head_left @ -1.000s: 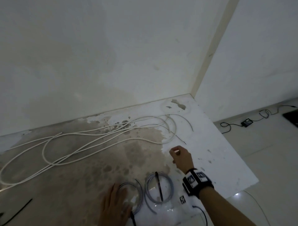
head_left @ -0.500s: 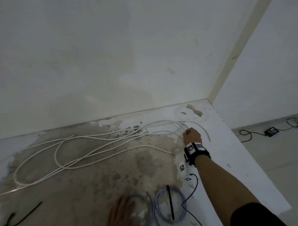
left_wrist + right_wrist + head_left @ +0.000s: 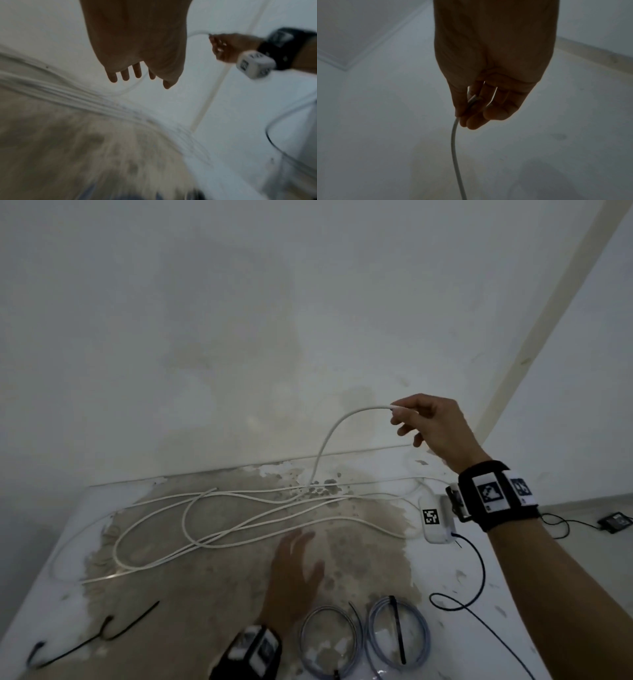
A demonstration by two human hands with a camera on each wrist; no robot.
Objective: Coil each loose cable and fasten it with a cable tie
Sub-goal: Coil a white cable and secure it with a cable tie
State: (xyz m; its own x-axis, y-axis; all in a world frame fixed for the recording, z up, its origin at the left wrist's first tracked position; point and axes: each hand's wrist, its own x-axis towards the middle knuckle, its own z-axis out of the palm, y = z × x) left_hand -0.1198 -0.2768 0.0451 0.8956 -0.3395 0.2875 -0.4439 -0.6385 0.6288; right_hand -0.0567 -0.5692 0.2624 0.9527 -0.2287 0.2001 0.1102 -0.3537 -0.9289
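White cable (image 3: 239,522) sprawls in long loose loops across the stained table (image 3: 445,573), filling the middle from about nine o'clock to three o'clock in my head view. My right hand (image 3: 435,428) is raised above the far edge at roughly one o'clock, thumb and curled fingers pinching the cable's end; from there the cable arcs down to the loops below. The right wrist view confirms it: the cable end is clamped between thumb and fingers (image 3: 476,121) and the cable hangs away beneath. My left hand (image 3: 294,573) hovers low over the brown stain at six o'clock, fingers straight and spread, holding nothing; the left wrist view is blurred but shows the same spread fingers (image 3: 125,74). Near my left wrist, at five o'clock, lie two grey coiled cables (image 3: 366,642) side by side, the right one with a black cable tie (image 3: 397,631) across it. Another black tie (image 3: 99,635) lies loose at eight o'clock.
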